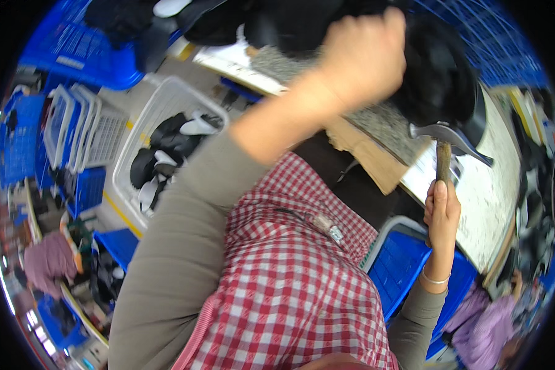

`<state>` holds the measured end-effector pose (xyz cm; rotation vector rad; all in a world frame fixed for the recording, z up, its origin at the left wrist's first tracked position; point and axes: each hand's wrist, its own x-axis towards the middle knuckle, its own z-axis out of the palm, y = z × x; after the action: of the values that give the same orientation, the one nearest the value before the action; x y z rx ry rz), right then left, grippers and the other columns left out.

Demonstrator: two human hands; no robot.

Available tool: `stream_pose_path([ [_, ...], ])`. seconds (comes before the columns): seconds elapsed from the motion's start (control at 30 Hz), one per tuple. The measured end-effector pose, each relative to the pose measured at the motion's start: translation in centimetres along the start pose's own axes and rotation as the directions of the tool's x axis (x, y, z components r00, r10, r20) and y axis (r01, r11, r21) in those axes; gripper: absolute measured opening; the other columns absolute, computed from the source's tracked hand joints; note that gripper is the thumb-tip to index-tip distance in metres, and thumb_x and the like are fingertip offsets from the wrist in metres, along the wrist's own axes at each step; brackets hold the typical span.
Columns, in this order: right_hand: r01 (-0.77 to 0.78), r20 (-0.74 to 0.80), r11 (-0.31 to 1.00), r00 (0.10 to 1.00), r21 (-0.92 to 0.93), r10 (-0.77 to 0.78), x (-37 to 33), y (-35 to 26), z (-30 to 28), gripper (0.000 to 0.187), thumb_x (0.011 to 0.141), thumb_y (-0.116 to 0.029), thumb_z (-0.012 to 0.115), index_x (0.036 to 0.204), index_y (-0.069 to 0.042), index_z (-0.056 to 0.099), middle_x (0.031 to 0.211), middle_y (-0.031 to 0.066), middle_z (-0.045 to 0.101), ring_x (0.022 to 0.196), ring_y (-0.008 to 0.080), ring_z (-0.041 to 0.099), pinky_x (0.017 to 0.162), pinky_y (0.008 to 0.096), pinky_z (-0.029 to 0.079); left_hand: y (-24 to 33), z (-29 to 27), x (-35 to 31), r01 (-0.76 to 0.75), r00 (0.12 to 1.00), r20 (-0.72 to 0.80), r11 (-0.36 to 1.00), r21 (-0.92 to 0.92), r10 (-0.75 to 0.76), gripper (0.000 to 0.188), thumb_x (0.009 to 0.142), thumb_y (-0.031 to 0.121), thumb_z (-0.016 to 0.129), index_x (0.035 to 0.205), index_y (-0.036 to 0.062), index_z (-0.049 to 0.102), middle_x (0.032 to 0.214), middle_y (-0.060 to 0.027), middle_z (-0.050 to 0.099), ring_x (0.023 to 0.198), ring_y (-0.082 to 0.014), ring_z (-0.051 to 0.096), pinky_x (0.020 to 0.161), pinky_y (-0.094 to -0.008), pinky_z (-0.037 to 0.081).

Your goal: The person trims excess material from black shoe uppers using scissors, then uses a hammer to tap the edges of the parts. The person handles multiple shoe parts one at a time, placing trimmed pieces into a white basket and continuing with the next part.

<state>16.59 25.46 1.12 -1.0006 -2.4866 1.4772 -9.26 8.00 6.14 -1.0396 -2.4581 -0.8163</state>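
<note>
My right hand (443, 209) grips the wooden handle of a hammer (451, 137) whose curved metal head is raised in front of a large glossy black piece (436, 74). My left hand (367, 58) reaches across to the far side of the worktable (493, 197), closed and slightly blurred by motion, beside that black piece. What its fingers hold, if anything, is hidden. Under my left forearm lie a grey speckled slab (376, 126) and a torn piece of brown cardboard (370, 154). More black material (283, 28) lies at the table's far edge.
On the left, a white crate (126, 154) holds several black and white shoe parts. Stacked baskets (86, 123) and a blue crate (86, 58) stand beyond it. Blue bins (401, 259) sit near my right arm. People work at far left (49, 259) and lower right (484, 327).
</note>
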Motion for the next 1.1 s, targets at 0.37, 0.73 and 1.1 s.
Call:
stream_pose_path([
  [0.37, 0.271, -0.107, 0.898, 0.940, -0.347, -0.325, 0.8, -0.8, 1.7, 0.036, 0.108, -0.034, 0.056, 0.098, 0.001, 0.057, 0.074, 0.0304, 0.063, 0.074, 0.0530, 0.063, 0.061, 0.0531, 0.049, 8.3, 5.0, 8.2, -0.734, 0.679, 0.296, 0.615, 0.287, 0.672, 0.012, 0.087, 0.014, 0.073, 0.095, 0.0132, 0.081, 0.095, -0.0079, 0.079, 0.090, -0.0272, 0.078, 0.073, -0.0415, 0.062],
  [0.73, 0.227, -0.045, 0.938, 0.968, -0.261, -0.246, 0.3, 6.0, 3.5, 0.040, 0.109, -0.036, 0.053, 0.097, 0.002, 0.057, 0.069, 0.0269, 0.062, 0.069, 0.0504, 0.065, 0.057, 0.0511, 0.049, -5.0, 6.7, -0.5, -0.454, 0.882, 0.076, 0.882, -0.125, 0.465, 0.079, 0.081, 0.027, 0.084, 0.151, 0.0130, 0.051, 0.153, -0.0168, 0.048, 0.144, -0.0371, 0.040, 0.118, -0.0488, 0.037],
  [1.1, 0.168, -0.139, 0.967, 0.971, -0.191, -0.196, -3.7, 5.4, 3.3, 0.040, 0.108, -0.038, 0.055, 0.099, 0.000, 0.057, 0.069, 0.0272, 0.059, 0.070, 0.0506, 0.063, 0.058, 0.0487, 0.049, 3.4, 5.3, 6.1, -0.830, 0.377, -0.091, 0.380, 0.408, 0.922, 0.048, 0.091, 0.025, 0.057, 0.135, 0.0095, 0.063, 0.150, -0.0230, 0.051, 0.142, -0.0383, 0.044, 0.120, -0.0626, 0.026],
])
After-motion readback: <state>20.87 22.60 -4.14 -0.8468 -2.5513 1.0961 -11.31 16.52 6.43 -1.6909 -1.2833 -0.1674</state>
